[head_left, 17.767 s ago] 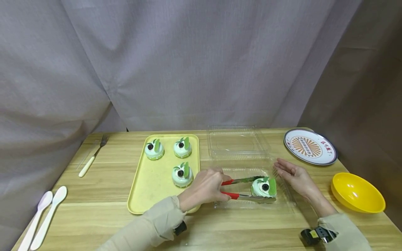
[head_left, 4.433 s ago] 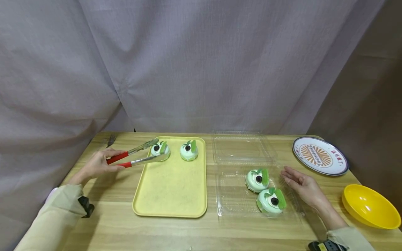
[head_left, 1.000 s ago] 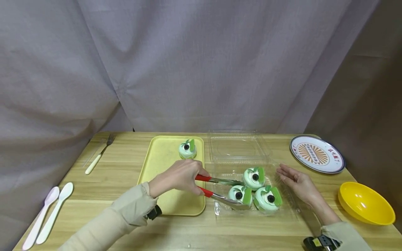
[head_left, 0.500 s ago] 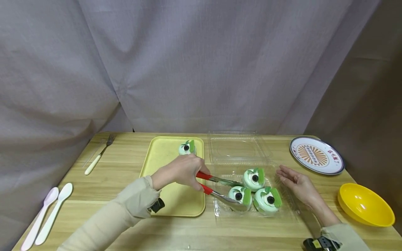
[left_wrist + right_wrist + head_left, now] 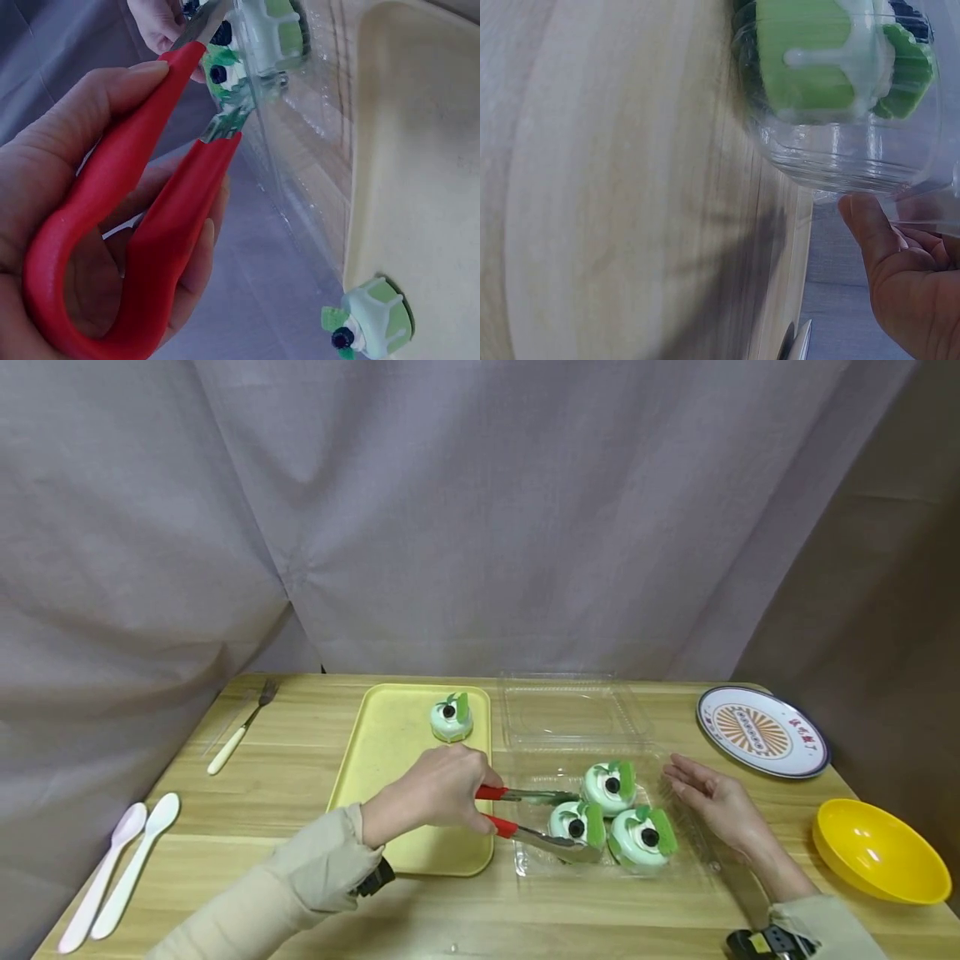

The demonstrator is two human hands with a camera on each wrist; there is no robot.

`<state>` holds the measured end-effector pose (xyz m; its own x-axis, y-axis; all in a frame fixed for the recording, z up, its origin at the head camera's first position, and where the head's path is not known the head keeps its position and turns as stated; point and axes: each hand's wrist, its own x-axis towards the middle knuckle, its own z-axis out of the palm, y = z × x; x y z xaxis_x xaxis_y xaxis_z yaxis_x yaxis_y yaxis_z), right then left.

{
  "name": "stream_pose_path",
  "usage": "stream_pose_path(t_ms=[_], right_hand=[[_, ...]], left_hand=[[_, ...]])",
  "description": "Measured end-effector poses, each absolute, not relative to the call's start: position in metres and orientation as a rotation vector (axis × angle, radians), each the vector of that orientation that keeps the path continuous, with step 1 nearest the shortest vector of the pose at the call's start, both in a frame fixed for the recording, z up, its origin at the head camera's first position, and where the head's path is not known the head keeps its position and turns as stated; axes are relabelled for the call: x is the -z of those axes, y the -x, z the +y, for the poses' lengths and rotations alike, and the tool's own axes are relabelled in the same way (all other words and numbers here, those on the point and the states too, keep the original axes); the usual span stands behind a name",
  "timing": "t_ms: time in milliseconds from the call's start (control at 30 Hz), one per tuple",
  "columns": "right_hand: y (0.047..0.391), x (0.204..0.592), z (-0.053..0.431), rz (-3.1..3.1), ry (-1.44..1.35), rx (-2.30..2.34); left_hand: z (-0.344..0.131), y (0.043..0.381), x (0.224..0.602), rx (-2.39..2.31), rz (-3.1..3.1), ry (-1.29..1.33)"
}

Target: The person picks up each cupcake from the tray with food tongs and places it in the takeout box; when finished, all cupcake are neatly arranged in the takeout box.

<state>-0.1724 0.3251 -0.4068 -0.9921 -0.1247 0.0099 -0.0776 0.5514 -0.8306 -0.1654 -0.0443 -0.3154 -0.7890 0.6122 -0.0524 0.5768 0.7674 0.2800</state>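
My left hand [image 5: 438, 789] grips a pair of tongs [image 5: 161, 217] by their red handles. The metal arms reach into a clear plastic container [image 5: 525, 860], one on each side of the front-left mint-green cake [image 5: 573, 822]. Two more cakes, one at the back [image 5: 607, 787] and one at the front right [image 5: 640, 839], sit close against it, each with a dark berry and green leaf on top. At the container's right side my right hand [image 5: 720, 802] has its fingers extended; in the right wrist view its fingertips [image 5: 866, 206] are right at the clear wall.
A yellow tray [image 5: 375, 727] holds one cake [image 5: 452, 718] at its back right. Behind the container lies its opened lid [image 5: 566, 706]. To the right are a patterned plate [image 5: 765, 731] and yellow bowl [image 5: 881, 852]; to the left, a fork [image 5: 228, 750] and two spoons [image 5: 135, 864].
The container held one cake at first, then two, and now three; the tray went from three cakes to one. My left hand carried the latest from the tray's back left. Little moved this last second.
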Motion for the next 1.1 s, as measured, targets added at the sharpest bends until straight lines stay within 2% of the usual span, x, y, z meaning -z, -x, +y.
stream_pose_path(t_ms=[467,700,933,1100], right_hand=[[0.174,0.409,0.324,2.722,0.186,1.468],[0.175,0.41,0.323,2.718,0.194,1.476],[0.176,0.41,0.322,2.723,0.21,1.471],[0.174,0.409,0.325,2.734,0.203,1.446]], left_hand=[[-0.052,0.171,0.313,-0.4,2.76,-0.895],[-0.064,0.177,0.312,-0.488,2.75,-0.967],[-0.1,0.192,0.31,-0.789,2.828,-0.988],[-0.146,0.212,0.323,-0.976,3.004,-0.832]])
